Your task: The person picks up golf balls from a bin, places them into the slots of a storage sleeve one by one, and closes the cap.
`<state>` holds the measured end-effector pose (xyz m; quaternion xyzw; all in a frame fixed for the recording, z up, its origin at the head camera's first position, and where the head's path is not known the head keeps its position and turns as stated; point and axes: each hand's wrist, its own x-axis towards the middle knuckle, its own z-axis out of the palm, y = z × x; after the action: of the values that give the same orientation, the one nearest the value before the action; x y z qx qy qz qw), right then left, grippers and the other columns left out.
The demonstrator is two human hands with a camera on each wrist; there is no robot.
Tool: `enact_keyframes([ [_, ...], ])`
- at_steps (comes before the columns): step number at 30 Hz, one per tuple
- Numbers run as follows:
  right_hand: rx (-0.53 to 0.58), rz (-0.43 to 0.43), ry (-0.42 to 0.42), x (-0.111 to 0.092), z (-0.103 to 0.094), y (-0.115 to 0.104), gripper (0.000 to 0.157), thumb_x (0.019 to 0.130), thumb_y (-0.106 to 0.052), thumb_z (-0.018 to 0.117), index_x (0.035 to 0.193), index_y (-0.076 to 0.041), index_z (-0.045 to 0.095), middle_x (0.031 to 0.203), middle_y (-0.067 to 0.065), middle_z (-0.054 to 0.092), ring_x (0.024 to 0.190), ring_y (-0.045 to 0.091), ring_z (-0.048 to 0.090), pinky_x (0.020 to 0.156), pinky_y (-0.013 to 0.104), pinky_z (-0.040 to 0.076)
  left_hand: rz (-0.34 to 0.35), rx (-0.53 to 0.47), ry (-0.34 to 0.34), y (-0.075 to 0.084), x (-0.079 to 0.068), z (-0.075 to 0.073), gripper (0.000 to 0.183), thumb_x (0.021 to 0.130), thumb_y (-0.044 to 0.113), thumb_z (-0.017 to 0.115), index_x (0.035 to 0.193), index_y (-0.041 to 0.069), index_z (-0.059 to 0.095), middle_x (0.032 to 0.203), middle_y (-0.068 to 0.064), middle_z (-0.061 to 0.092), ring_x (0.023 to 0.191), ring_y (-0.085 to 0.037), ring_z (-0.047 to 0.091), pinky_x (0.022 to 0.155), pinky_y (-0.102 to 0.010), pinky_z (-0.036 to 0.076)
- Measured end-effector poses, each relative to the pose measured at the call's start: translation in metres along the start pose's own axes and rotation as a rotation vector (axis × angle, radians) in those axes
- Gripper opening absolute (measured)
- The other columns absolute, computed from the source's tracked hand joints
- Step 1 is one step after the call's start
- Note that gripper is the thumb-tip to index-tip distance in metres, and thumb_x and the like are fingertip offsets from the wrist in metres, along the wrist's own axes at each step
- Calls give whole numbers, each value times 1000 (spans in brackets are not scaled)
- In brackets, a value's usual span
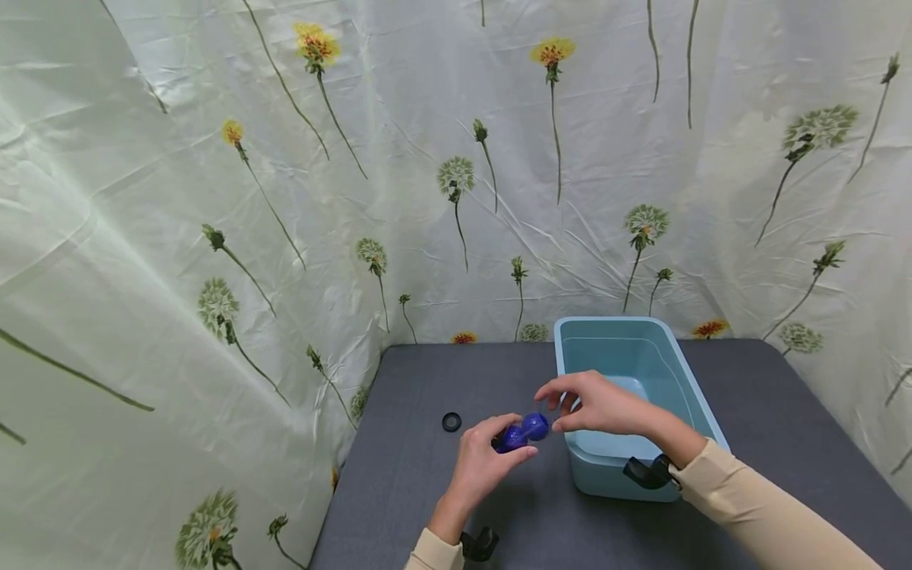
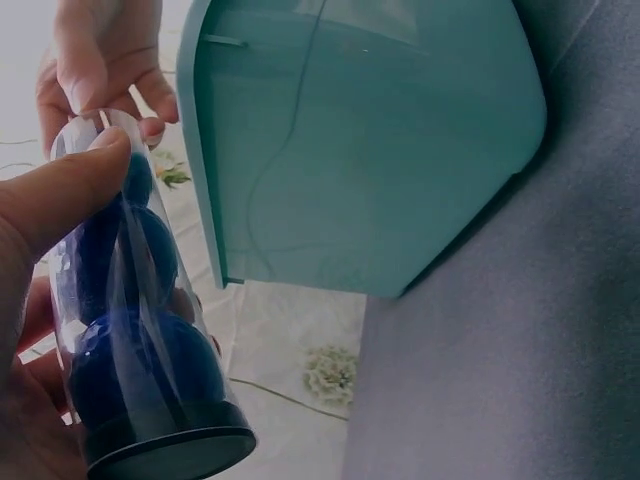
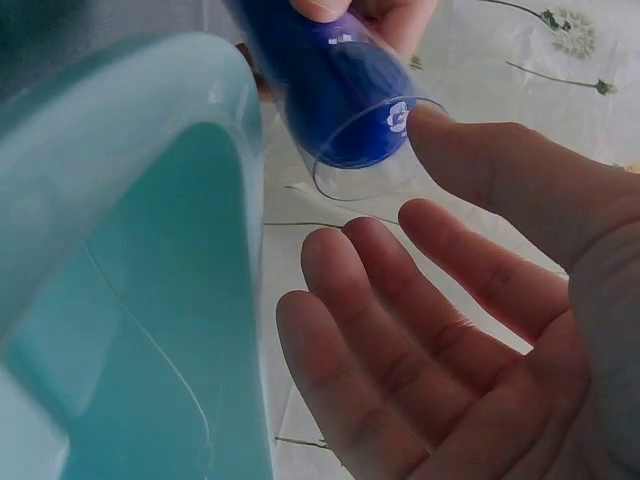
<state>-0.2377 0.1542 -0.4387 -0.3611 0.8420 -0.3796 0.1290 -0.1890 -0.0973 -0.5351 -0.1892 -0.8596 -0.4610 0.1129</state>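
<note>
My left hand (image 1: 479, 461) grips a clear plastic tube (image 2: 190, 300) with several blue balls (image 2: 145, 365) in a row inside. A black cap closes its near end in the left wrist view, and the far end is uncovered. At that uncovered rim, the right hand (image 3: 450, 330) has its fingers loosely bent and spread, holding nothing. Its thumb tip overlaps the rim; whether it touches, I cannot tell. One blue ball (image 3: 350, 120) with a white mark sits just inside the opening. A loose round black cap (image 1: 451, 422) lies on the table left of the hands.
A light blue plastic bin (image 1: 580, 467) stands on the dark grey table (image 1: 399, 491), partly under the right forearm. A white curtain (image 1: 427, 198) printed with dandelions hangs behind the table and along its left side.
</note>
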Motion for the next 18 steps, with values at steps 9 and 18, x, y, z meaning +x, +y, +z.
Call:
enact_keyframes([
  [9,9,15,27,-1,1,-7,39,91,-21,77,128,-26,65,106,-6,63,86,12,66,79,28,55,-63,-72,129,-11,-13,-3,49,81,49,82,123,26,70,116,8,70,100,-11,66,85,-37,54],
  [18,34,4,52,8,18,-23,36,93,-24,76,127,-27,66,109,-8,65,91,12,65,80,29,55,-175,-68,322,-25,-41,-18,46,78,37,88,118,26,69,105,8,70,91,-12,65,77,-36,53],
])
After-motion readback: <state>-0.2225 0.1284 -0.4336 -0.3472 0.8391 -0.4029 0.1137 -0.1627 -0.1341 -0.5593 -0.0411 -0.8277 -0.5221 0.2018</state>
